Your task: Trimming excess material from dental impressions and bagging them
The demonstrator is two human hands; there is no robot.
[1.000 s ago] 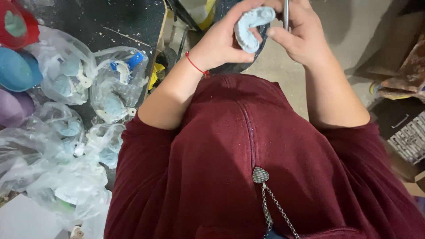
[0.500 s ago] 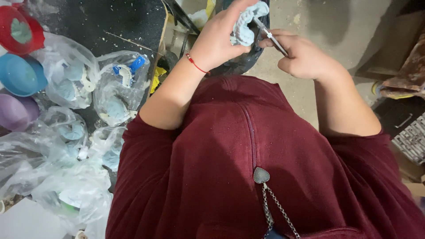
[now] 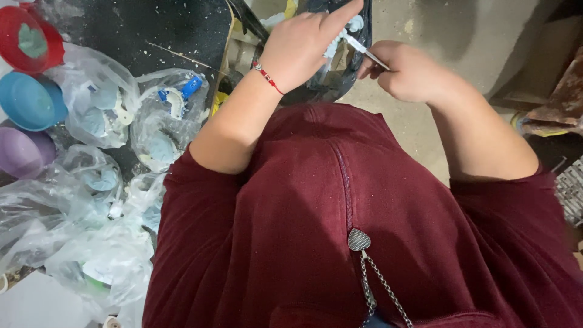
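Most of what I care about is hidden from me here. My left hand is turned with its back to the camera, so the pale blue cast it grips shows only as a few lumpy edges past the knuckles; I can't make out its full shape. The index finger sticks straight out toward the top edge of the view, the other fingers curl around the piece, and a red string bracelet sits on the wrist. The cast is held up in the air over a black bag-lined bin, itself largely covered by my forearm and cut off at the top.

My right hand is clenched around a thin metal tool. Only the shaft between fist and cast is visible; its tip meets the blue piece, but whether it is a blade or a pick I can't tell. Both forearms rise from dark red sleeves, elbows spread, and my maroon zip top fills the lower half of the view, with a heart-shaped zipper pull on a chain.

To my left, the dark bench carries clear plastic bags of blue and white pieces, blurred through the plastic, plus a red bowl, a blue bowl and a purple bowl, each cropped by the frame edge.
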